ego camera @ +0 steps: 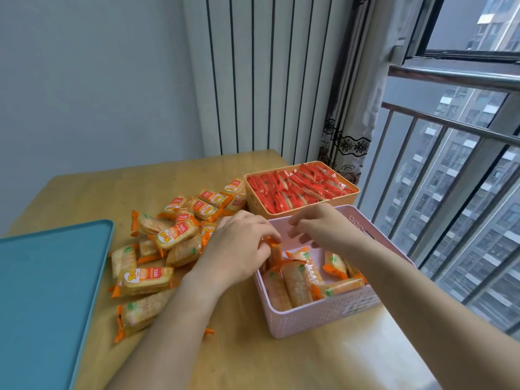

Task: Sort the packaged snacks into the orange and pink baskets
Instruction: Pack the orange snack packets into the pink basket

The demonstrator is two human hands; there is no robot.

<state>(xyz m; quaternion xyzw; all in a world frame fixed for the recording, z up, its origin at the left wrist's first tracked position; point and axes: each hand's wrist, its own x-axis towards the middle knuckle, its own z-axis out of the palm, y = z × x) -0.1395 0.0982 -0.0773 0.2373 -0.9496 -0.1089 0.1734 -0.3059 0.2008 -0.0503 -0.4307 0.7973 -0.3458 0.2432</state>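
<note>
My left grip [242, 249] pinches a cracker packet [274, 250] over the pink basket [318, 313]; my right grip [318, 225] hovers just right of it, fingers loose, holding nothing.

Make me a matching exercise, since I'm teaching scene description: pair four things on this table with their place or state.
Column one:
1. orange basket
2. pink basket
3. teal tray
4. left hand

Column two:
A. lies at the left edge of the table
B. grips an orange-ended packet
C. full of red packets
D. partly filled with orange packets

Pairs: 1-C, 2-D, 3-A, 4-B
</note>
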